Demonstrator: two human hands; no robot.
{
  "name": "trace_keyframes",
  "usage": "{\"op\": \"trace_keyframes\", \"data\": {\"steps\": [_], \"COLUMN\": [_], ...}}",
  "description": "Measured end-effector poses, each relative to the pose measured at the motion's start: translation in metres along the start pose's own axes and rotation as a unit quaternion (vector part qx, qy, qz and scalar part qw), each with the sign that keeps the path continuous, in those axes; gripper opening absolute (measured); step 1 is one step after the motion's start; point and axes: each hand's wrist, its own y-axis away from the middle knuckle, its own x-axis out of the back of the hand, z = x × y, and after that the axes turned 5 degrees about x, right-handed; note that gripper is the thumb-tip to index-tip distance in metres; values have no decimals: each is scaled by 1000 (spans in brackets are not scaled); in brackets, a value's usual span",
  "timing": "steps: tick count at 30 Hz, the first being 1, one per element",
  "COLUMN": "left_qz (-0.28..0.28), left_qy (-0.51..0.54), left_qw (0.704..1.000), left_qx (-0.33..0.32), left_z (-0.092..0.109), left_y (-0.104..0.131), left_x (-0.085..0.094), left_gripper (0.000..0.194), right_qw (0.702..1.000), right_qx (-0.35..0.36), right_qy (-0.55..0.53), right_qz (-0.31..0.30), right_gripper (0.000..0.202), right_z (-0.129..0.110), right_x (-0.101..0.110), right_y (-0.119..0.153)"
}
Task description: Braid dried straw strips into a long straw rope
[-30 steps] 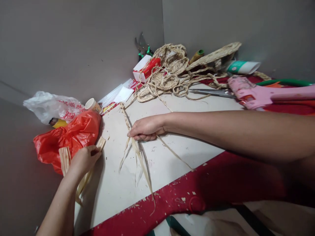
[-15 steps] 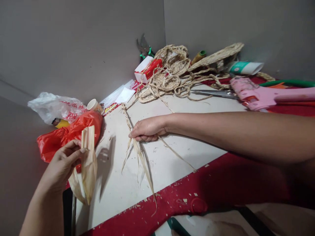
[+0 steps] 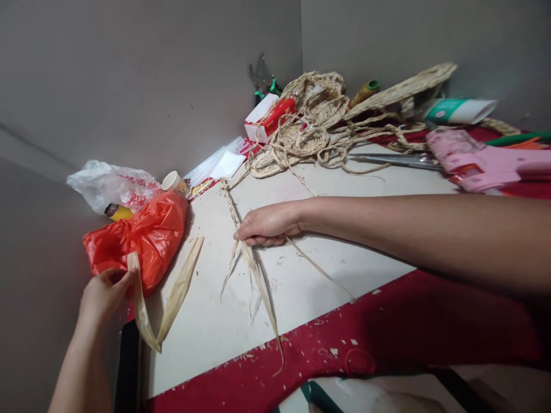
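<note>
My left hand (image 3: 105,295) pinches one end of a pale strip of corn husk (image 3: 142,310) at the left table edge, beside a red plastic bag (image 3: 161,229). Joined to it at the bottom tip, a second husk piece (image 3: 181,289) leans away to the right and rests on the white table. Near the middle, my right hand (image 3: 269,222) is closed on a thin braid of husk (image 3: 230,201). Loose strands (image 3: 260,287) fan out below that fist toward the red cloth. The braid's far end runs back toward the coiled pile.
Braided husk coils (image 3: 301,143) lie at the back with a red-and-white box (image 3: 269,117), pruning shears (image 3: 262,77) and a thread cone (image 3: 365,93). Scissors (image 3: 391,159) and a pink glue gun (image 3: 477,160) are at right. A paper cup (image 3: 174,182) stands left. Scraps dot the red cloth (image 3: 241,373).
My left hand has moved slightly down, and the husk pieces it holds have spread apart, one swinging right onto the table. My right hand keeps its grip on the braid. The view has shifted slightly.
</note>
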Motion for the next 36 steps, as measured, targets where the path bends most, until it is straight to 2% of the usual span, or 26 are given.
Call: {"op": "trace_keyframes", "data": {"steps": [4,8,10,13,17,19,22,26,30,36], "left_qz": [21,35,6,-100,-271,-318,-327,-311,-332,-393], "left_qy": [147,297,373,455,478,478,468,493,516,494], "left_qw": [987,951,924,882,834,818,819,811,789,776], "left_qx": [66,77,80,77,49,43,54,48,23,16], "left_z": [20,51,66,86,112,125,140,151,152,151], "left_y": [19,38,44,52,59,61,61,61,63,67], "left_x": [-6,6,9,-4,-40,-58,-79,-94,-100,-103], "left_gripper": [24,27,30,37,40,35,27,26,29,34], "right_qw": [1000,1000,1000,1000,999,999,999,998,997,995], "right_qx": [-10,-10,-7,4,20,32,43,49,61,91], "right_qy": [0,-7,-10,-12,-25,-31,-30,-43,-47,-9], "right_qz": [-3,-8,-12,-16,-20,-18,-6,-13,-6,36], "right_gripper": [32,32,32,31,29,32,39,39,39,40], "right_z": [-4,-4,-3,-2,-3,-5,-5,-6,-6,-2], "right_x": [-1,0,1,4,6,7,7,7,6,3], "right_y": [2,2,1,0,1,2,3,4,5,1]}}
